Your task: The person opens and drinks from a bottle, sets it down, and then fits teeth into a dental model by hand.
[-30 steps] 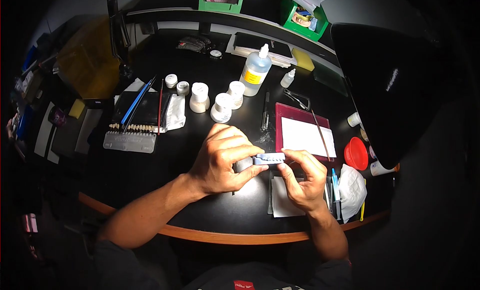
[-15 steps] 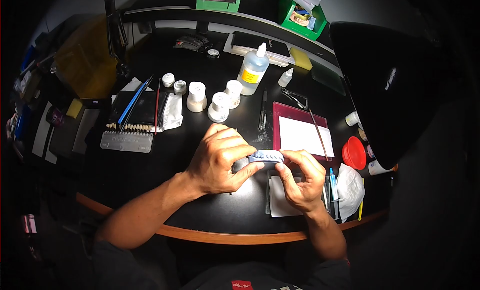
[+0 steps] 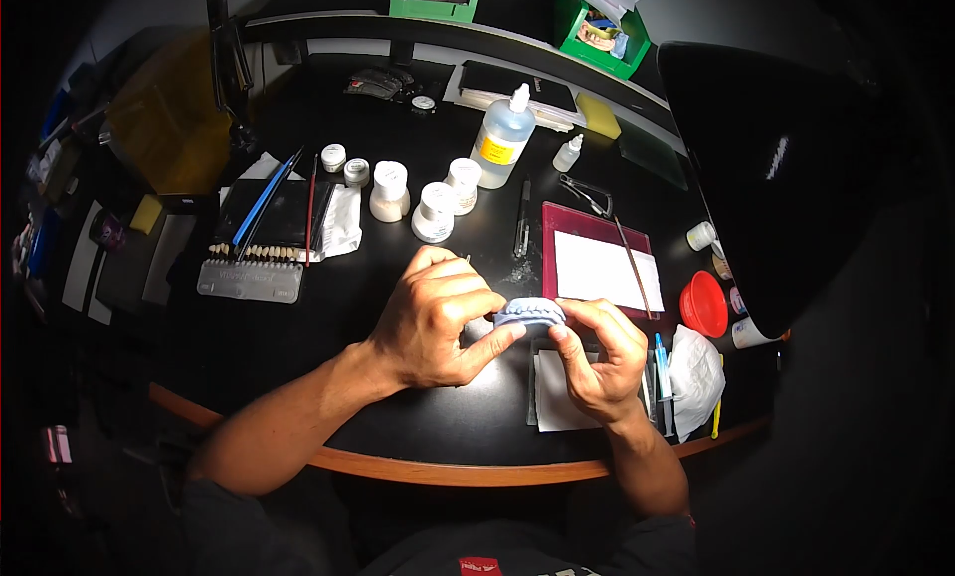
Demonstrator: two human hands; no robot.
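I see both hands meeting over the black table [image 3: 298, 327], pinching a pale blue dental model [image 3: 530, 311] between them. My left hand [image 3: 438, 322] closes its grip on the model's left end, thumb underneath and fingers curled above. My right hand [image 3: 597, 362] pinches the right end with thumb and fingertips. The model sits just above a white paper sheet [image 3: 562, 397]. Beyond the model stand 3 white jars [image 3: 435, 213] and a clear liquid bottle [image 3: 502, 138]; right of it lies a maroon mat [image 3: 597, 268].

Black bench [image 3: 398, 432]: jars [image 3: 436, 212], bottle [image 3: 502, 138], shade guide [image 3: 250, 280], red tray [image 3: 553, 240].
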